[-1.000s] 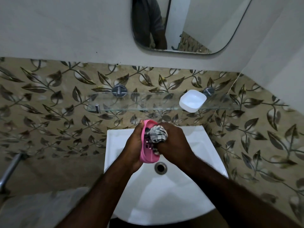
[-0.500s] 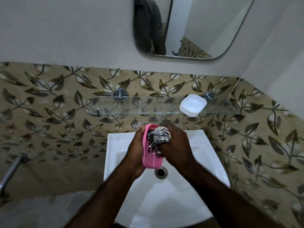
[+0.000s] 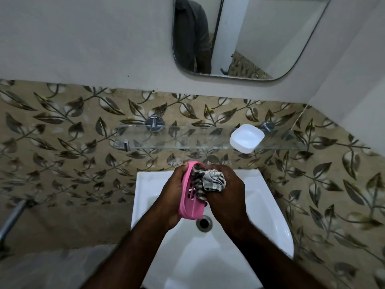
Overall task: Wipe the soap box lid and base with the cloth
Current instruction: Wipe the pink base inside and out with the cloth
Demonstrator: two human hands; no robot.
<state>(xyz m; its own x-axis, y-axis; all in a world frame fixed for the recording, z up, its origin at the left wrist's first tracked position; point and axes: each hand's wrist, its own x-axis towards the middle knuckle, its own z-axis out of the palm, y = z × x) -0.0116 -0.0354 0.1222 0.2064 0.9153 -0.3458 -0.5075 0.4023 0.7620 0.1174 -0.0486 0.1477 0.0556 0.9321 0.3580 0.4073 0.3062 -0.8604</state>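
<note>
Over the white sink (image 3: 270, 209), my left hand (image 3: 171, 195) grips the pink slotted soap box base (image 3: 188, 202) from its left side, holding it on edge with the hollow facing right. My right hand (image 3: 226, 197) holds a bunched grey striped cloth (image 3: 212, 181) and presses it into the hollow of the base. The white soap box lid (image 3: 246, 138) lies open side up on the glass shelf (image 3: 187, 140), apart from both hands.
The sink drain (image 3: 204, 223) sits just below the hands. A mirror (image 3: 260, 34) hangs on the wall above the shelf. Leaf-patterned tiles cover the back and right walls. A metal pipe (image 3: 12, 220) juts out at the far left.
The cloth in my right hand has shifted a little within the pink base, which has tipped slightly. The view has dropped, so shelf and sink appear lower in frame.
</note>
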